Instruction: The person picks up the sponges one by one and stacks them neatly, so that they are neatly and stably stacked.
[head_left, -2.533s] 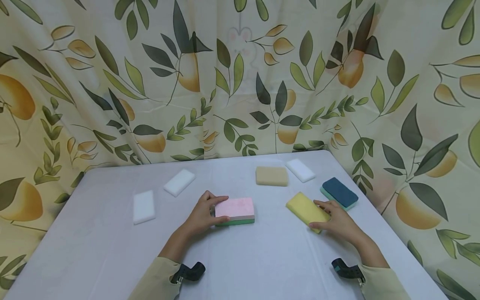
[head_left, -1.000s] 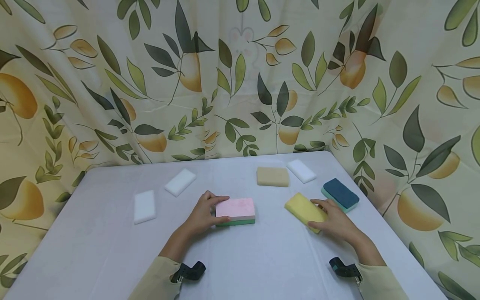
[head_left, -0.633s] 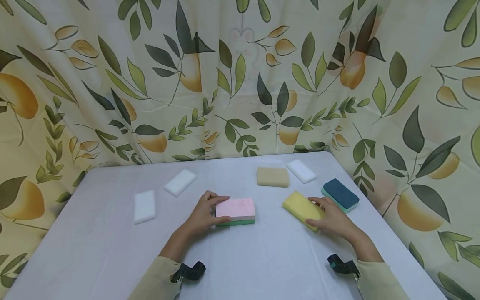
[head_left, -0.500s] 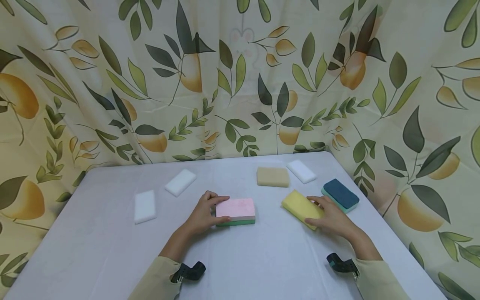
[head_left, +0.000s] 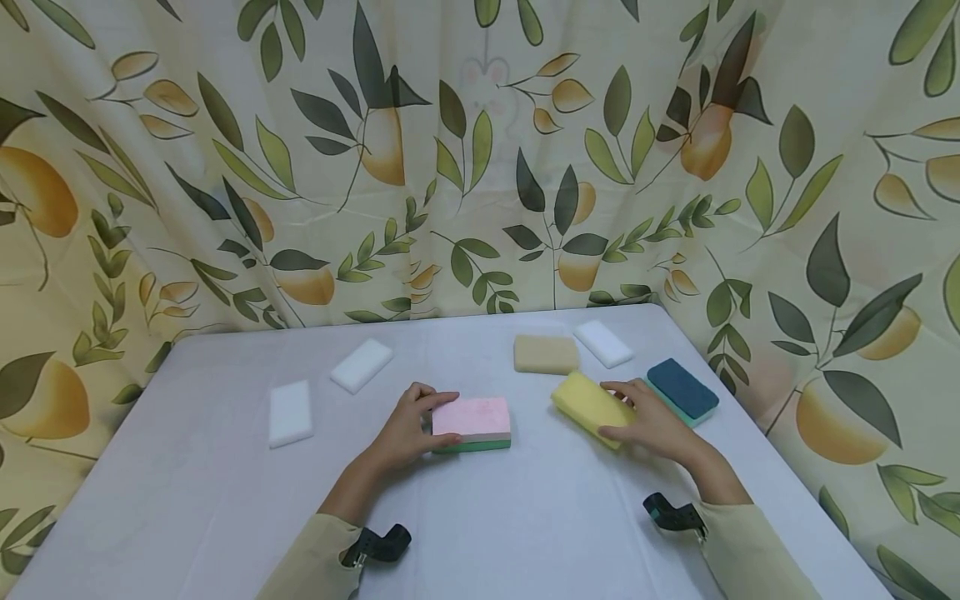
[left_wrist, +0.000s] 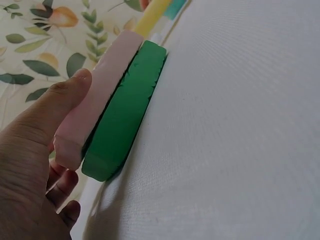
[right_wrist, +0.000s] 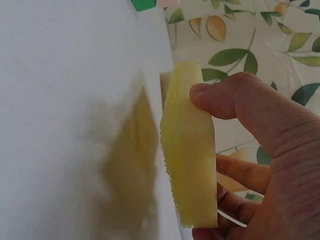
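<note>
Near the table's middle, a pink sponge (head_left: 471, 417) lies stacked on a green sponge (left_wrist: 125, 110). My left hand (head_left: 405, 427) grips the pink sponge by its left end, thumb along the near side and fingers at the far side. To the right, my right hand (head_left: 648, 421) pinches a yellow sponge (head_left: 592, 408) between thumb and fingers. The right wrist view shows this yellow sponge (right_wrist: 190, 150) held above the white cloth, its shadow falling beside it.
A beige sponge (head_left: 546, 354) and a white sponge (head_left: 603, 342) lie at the back. Right of my right hand is a dark blue and teal sponge (head_left: 682, 390). Two more white pads, one upright (head_left: 290, 414) and one slanted (head_left: 361, 365), lie on the left. A patterned curtain (head_left: 480, 167) hangs behind the table.
My right hand has carried the yellow sponge left and a little away from me, toward the pink and green stack. The left hand stays on the pink sponge.
</note>
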